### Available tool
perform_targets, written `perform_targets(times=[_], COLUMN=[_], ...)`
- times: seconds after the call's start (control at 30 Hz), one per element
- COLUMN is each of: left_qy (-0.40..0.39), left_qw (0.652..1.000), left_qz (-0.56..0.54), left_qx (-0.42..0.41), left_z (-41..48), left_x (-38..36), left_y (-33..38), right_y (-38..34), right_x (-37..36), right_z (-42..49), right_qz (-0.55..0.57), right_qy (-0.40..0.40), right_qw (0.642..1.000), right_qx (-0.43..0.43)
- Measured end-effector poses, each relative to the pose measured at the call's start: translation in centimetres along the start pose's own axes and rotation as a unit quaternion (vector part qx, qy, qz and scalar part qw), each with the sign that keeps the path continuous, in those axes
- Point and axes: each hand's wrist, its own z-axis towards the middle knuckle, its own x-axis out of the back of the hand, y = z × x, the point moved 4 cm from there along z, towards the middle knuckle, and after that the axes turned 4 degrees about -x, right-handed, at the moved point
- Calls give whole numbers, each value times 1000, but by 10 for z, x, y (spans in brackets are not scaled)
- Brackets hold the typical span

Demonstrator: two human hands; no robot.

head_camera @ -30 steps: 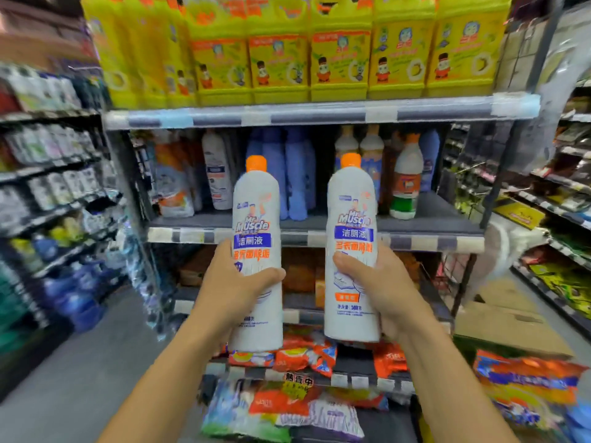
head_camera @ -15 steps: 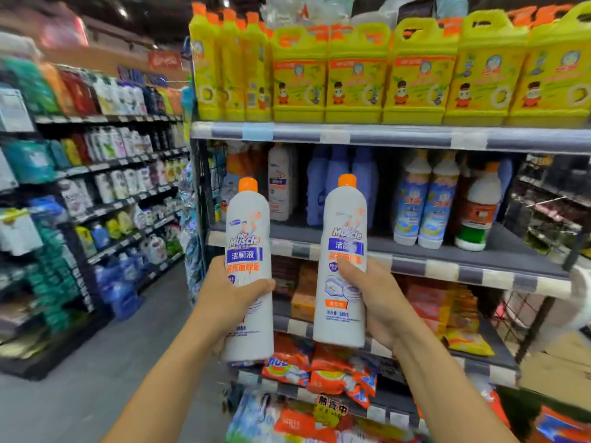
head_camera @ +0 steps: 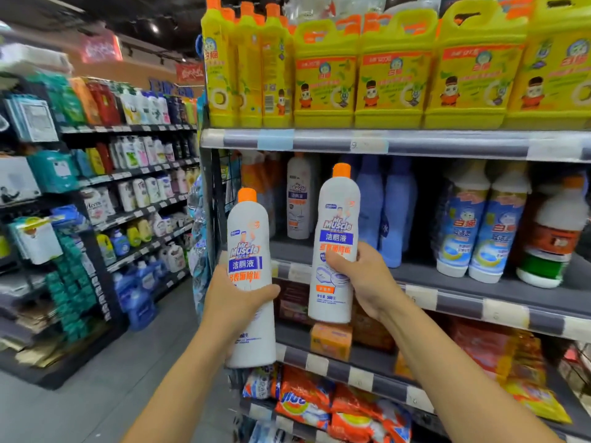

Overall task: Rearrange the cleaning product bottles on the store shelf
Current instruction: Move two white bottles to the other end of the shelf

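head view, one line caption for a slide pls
Left hand and right hand each hold a white orange-capped bottle before the shelf.

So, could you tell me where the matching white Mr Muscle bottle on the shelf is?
The shelved bottle stands on the second shelf, behind the two held bottles, left of the blue bottles.

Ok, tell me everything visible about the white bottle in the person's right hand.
The right-hand bottle is tall, white and looks like plastic, with a rounded shoulder narrowing to an orange cap, which is on. Its front label reads Mr Muscle above a blue band of Chinese text, orange lettering and a 500 marking near the base. It is held upright in mid-air in front of the middle shelf, slightly higher than its twin. Only the right hand touches it, wrapped around its lower middle.
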Motion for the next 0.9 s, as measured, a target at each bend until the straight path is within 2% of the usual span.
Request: perform_targets(times=[0.17,0.53,0.73,0.9], left_qy=[-5,-73,-88,-100], left_qw=[1000,997,996,995], left_qz=[6,3,6,3], left_qx=[18,6,-18,-20], left_z=[30,99,127,143], left_x=[2,9,15,17], left_y=[-9,-25,-33,-41], right_y=[-2,11,12,32], right_x=[-17,-52,-57,-58], right_z=[59,146,187,207], right_qz=[-70,-105,-126,-150], right_qy=[-21,2,74,126], right_qw=[997,994,988,980], right_qx=[1,-2,42,38])
